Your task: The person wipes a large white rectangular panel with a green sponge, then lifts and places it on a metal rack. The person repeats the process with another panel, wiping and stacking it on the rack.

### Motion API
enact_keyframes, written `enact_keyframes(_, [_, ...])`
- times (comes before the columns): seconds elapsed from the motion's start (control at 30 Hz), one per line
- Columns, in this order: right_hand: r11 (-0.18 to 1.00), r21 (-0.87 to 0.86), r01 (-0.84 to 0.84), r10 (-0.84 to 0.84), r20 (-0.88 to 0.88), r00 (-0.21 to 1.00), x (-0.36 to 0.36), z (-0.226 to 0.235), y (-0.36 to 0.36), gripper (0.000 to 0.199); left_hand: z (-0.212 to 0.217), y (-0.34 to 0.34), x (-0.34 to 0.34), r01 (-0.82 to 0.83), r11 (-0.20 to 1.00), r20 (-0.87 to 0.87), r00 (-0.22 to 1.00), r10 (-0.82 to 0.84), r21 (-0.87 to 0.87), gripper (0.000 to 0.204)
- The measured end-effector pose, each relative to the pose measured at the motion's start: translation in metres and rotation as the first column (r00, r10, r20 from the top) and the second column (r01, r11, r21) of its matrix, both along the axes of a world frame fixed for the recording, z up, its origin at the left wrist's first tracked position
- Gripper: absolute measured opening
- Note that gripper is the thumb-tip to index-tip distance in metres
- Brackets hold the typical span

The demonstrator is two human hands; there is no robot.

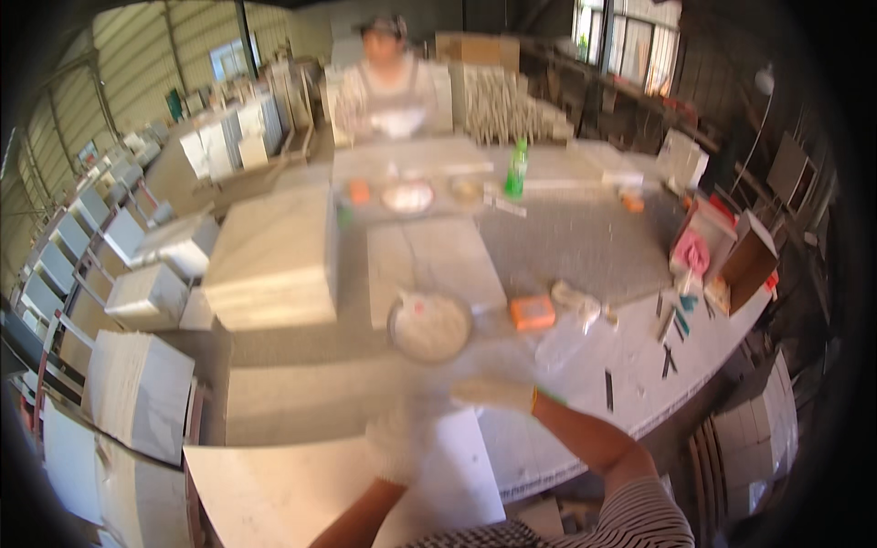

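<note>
A pale glove covers my left hand [397,443], which is over the white slab [283,484] at the table's near edge; motion smears its fingers. My right hand [493,395], also gloved, reaches leftward above the pale board [311,402] and the table beside it. Its fingers are blurred too, and I cannot make out anything held in either hand. Just beyond them sits a round bowl [429,329] with pale contents, partly on a flat stone-like panel [434,256]. An orange block [533,312] lies to its right, beside a crumpled clear plastic bag [566,342].
A thick stack of pale slabs [269,265] stands on the left. Across the table a person [384,87] handles something white near a second bowl [407,196] and a green bottle [517,169]. Open cardboard boxes [744,265] and small dark strips [609,390] lie on the right.
</note>
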State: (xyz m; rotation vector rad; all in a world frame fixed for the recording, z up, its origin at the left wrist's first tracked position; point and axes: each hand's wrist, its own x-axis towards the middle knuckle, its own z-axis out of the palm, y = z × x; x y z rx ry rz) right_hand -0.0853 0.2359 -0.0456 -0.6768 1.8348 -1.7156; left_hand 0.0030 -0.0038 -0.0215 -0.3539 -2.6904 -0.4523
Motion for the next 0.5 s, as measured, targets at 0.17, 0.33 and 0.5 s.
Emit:
enact_keyframes(0.17, [0.89, 0.435, -0.14, 0.097, 0.12, 0.988, -0.007, 0.015, 0.006, 0.031, 0.012, 0.006, -0.005, 0.077, 0.992, -0.022, 0.997, -0.075, 0.102, 0.064])
enact_keyframes(0.33, [0.932, 0.358, -0.054, 0.026, 0.083, 0.996, 0.001, 0.028, 0.007, 0.03, 0.012, 0.006, -0.002, 0.054, 0.997, 0.012, 0.998, -0.055, 0.063, 0.066])
enact_keyframes(0.5, [0.948, 0.317, 0.03, -0.093, 0.185, 0.978, 0.004, 0.032, 0.016, 0.028, 0.007, 0.007, -0.002, 0.013, 0.999, -0.019, 1.0, -0.014, -0.034, 0.064])
